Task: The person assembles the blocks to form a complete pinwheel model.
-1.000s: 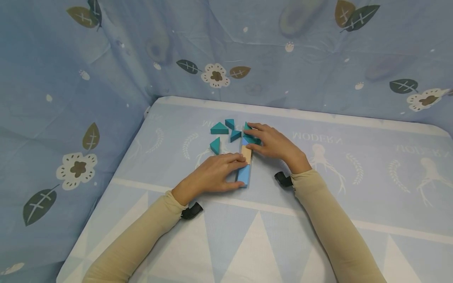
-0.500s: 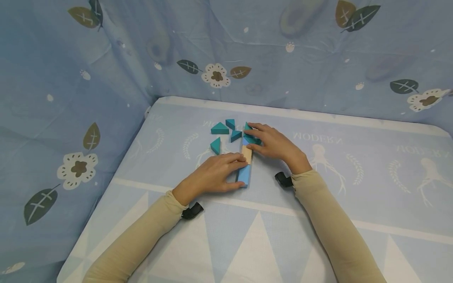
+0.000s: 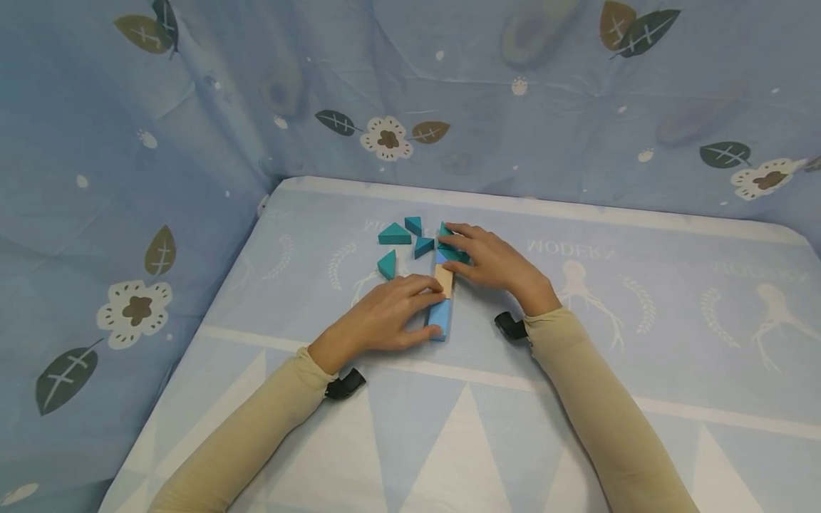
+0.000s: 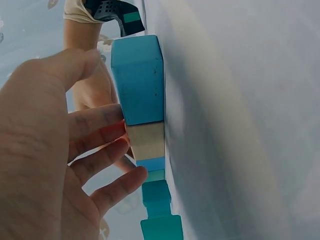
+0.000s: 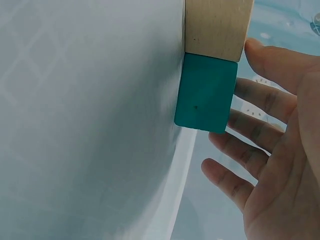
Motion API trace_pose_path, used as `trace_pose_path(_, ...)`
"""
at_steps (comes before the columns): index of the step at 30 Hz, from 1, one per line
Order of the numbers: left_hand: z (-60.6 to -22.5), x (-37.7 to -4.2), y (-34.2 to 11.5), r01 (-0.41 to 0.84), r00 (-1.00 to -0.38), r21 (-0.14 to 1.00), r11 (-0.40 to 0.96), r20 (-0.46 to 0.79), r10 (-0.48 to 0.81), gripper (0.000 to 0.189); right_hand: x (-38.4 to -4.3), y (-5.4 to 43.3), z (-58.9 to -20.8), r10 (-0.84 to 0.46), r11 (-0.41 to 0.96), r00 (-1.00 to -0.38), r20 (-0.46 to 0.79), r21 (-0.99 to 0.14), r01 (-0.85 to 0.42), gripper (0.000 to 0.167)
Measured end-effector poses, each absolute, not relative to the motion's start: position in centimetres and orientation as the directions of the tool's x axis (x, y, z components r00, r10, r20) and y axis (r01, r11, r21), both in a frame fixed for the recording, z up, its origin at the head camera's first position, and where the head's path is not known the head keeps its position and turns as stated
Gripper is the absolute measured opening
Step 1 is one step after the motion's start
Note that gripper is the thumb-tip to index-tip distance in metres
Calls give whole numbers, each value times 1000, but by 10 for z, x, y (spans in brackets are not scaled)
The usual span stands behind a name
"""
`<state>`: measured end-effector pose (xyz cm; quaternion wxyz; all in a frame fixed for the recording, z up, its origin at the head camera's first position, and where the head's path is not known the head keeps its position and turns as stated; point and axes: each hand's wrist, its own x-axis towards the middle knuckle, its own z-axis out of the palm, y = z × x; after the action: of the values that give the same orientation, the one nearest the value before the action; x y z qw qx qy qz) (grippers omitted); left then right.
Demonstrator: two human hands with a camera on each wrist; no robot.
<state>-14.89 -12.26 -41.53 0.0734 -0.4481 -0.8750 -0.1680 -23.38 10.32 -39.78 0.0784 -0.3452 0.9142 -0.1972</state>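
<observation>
Where a row of blocks is laid out on the patterned table cover [image 3: 519,434], both hands are set along it, one on each side. At the near end of the row a light-blue block [image 3: 439,320] is placed, followed by a wooden block [image 3: 444,279], a small blue piece [image 3: 439,258] and, at the far end, teal blocks [image 3: 455,254], partly covered by fingers. The left hand [image 3: 389,313] is held with its fingers spread and slightly bent, the fingertips being rested at the wooden block; its thumb is laid by the near end of the light-blue block (whether any pressure is applied cannot be told). The right hand [image 3: 490,262] is likewise spread, its thumb brought to the edge of the wooden block and its fingers to the teal blocks. To the left of the row, four loose triangular blocks [image 3: 394,235] are scattered, the closest lying just beside it. Beige sleeves [image 3: 596,399] are worn on both arms, with a black device [image 3: 345,385] fixed at each wrist. Behind the table, a blue curtain [image 3: 481,128] printed with leaves and flowers is hung.
</observation>
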Motion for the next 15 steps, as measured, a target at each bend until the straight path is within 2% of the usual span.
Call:
trace_pose_path(8, -411, -153, -126, 797, -605, 232, 558, 296, 740, 35, -231, 105, -397, -656, 685, -755, 13, -410, -602, 57)
trace_pose_path(15, -401, -175, -145, 710, -702, 216, 670, 285, 652, 35, -219, 105, -395, -658, 694, -748, 87, -315, -648, 59)
